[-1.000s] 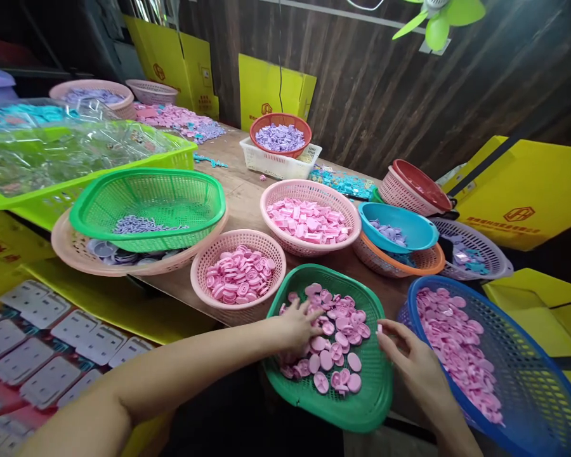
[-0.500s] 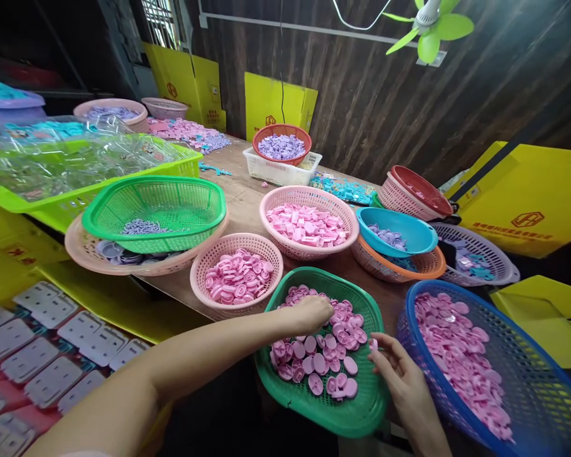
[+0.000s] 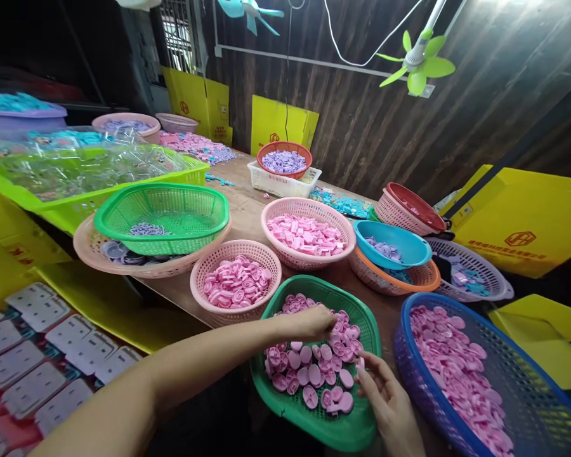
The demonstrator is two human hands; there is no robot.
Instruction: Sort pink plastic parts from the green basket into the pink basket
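A dark green basket (image 3: 314, 431) holds many oval pink plastic pieces (image 3: 314, 374). Over its far half is my left hand (image 3: 316, 322), closed with the fingers curled down toward the pieces; whatever it may grip is hidden. At the basket's right side my right hand (image 3: 385, 393) pinches a small pink plastic piece (image 3: 360, 364) between thumb and fingertips. Just beyond the green basket, a round pink basket (image 3: 197, 289) contains more oval pink pieces. The large blue basket (image 3: 528, 355) on the right bears a heap of similar pink pieces.
Behind stands a pink basket (image 3: 269, 238) of blocky pink parts. A turquoise bowl (image 3: 419, 244) rests on an orange basket (image 3: 431, 282). To the left, a bright green basket (image 3: 190, 238) sits on a peach one (image 3: 88, 254). White panels (image 3: 23, 387) lie low at left.
My left hand went from spread fingers among the pieces to closed, shifting slightly right. My right hand, still pinching its piece, came inward over the green basket's edge. The view tilted upward.
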